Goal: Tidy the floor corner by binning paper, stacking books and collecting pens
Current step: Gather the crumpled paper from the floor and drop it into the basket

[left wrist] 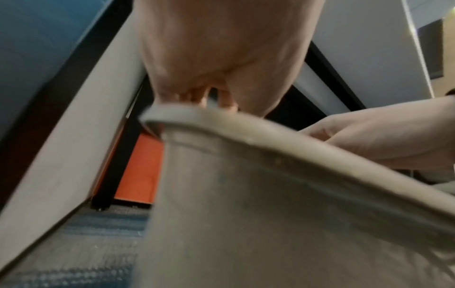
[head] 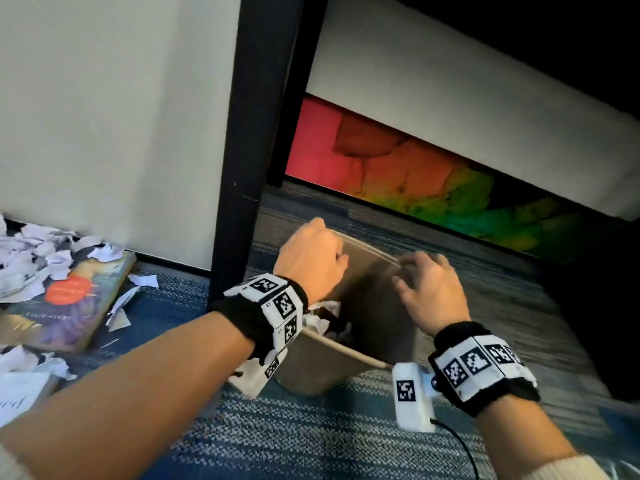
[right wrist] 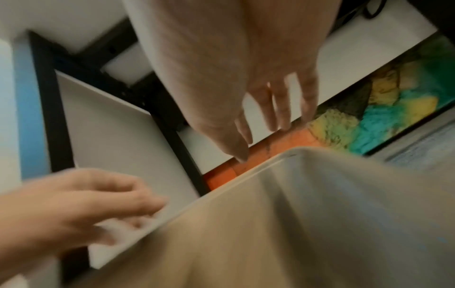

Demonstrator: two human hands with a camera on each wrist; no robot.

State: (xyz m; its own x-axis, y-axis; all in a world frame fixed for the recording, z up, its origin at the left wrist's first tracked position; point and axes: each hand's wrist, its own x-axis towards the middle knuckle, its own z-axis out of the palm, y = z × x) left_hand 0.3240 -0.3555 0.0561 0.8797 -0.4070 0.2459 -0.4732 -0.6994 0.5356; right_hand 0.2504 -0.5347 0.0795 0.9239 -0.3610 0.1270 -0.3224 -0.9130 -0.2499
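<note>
A beige bin (head: 311, 368) stands on the carpet under a table, with crumpled paper (head: 325, 320) inside. My left hand (head: 311, 258) grips its far rim at the left; in the left wrist view the fingers (left wrist: 209, 99) curl over the rim (left wrist: 246, 132). My right hand (head: 422, 282) hovers at the far right corner of the rim, fingers spread and loose; the right wrist view shows those fingers (right wrist: 278, 109) just above the bin (right wrist: 320, 214), holding nothing. Torn paper scraps (head: 31, 261) lie on the floor at the left, partly over a book (head: 69, 306).
A black table leg (head: 249, 150) stands right beside the bin on its left. Behind it a colourful panel (head: 398, 168) runs along the floor under a white board. More paper and a white sheet (head: 20, 396) lie at the lower left. Blue carpet (head: 311, 445) spreads in front.
</note>
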